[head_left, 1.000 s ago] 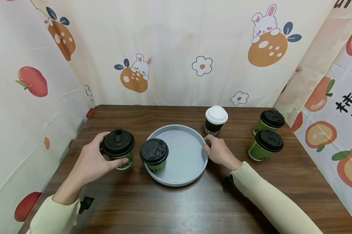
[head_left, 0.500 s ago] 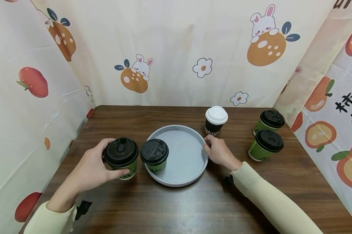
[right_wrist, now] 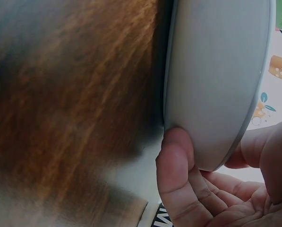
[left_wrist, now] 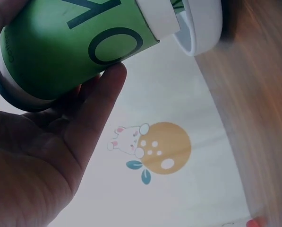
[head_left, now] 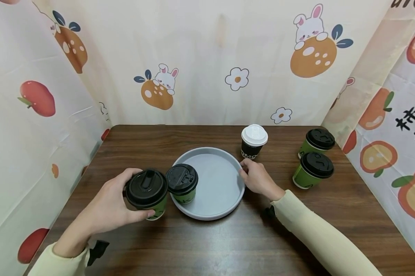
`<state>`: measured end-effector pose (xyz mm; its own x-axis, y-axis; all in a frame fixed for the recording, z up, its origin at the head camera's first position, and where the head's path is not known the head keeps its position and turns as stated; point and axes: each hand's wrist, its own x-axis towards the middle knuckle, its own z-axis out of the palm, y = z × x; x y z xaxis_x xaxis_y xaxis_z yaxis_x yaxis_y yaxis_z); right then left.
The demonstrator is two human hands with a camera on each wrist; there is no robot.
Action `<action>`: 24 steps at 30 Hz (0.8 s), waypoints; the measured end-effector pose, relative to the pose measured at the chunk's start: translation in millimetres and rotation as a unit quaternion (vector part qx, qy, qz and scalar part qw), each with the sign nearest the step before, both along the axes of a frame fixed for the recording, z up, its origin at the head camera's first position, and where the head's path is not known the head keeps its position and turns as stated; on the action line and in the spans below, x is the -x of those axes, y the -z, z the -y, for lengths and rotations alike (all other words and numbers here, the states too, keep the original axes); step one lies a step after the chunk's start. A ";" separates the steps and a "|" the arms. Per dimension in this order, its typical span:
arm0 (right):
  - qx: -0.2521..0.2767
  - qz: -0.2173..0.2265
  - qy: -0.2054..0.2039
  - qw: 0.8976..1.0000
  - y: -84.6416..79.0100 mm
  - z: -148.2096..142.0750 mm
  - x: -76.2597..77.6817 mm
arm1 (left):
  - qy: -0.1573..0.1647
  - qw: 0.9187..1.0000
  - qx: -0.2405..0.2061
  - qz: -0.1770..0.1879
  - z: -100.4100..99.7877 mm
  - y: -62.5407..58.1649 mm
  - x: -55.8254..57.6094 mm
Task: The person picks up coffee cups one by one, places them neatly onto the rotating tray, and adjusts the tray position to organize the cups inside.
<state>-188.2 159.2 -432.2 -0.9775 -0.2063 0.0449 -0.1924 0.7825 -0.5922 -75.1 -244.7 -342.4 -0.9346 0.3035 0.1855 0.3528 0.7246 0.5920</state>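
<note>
My left hand (head_left: 112,205) grips a green paper coffee cup (left_wrist: 79,42) with a black lid (head_left: 147,188), just left of the round grey tray (head_left: 216,184). In the left wrist view the cup's base is clear of the table. A second green cup (head_left: 185,196) with a black lid stands on the tray's left part, close beside the held one. My right hand (head_left: 261,180) holds the tray's right rim, with fingertips on its outer wall (right_wrist: 216,80) in the right wrist view; the thumb is partly hidden.
Behind the right hand stands a black cup with a white lid (head_left: 254,140). Two more green cups, one in front (head_left: 311,174) and one behind (head_left: 316,143), stand at the table's right. A printed curtain (head_left: 200,50) borders the brown wooden table (head_left: 200,249).
My left hand has carried the green cup rightward and toward the front, closer to the cup on the tray. The right hand and tray have stayed in place.
</note>
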 end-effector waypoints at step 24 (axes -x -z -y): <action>-0.001 0.000 -0.004 1.000 0.5 -0.8 0.8 | 0.071 0.996 -0.030 -0.039 -36.0 -8.7 -13.6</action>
<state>-189.0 160.0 -432.7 -0.9760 -0.2134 0.0439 -0.1976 0.7818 -0.5913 -61.5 -208.7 -333.6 -0.8651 0.4174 0.2780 0.4959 0.6289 0.5988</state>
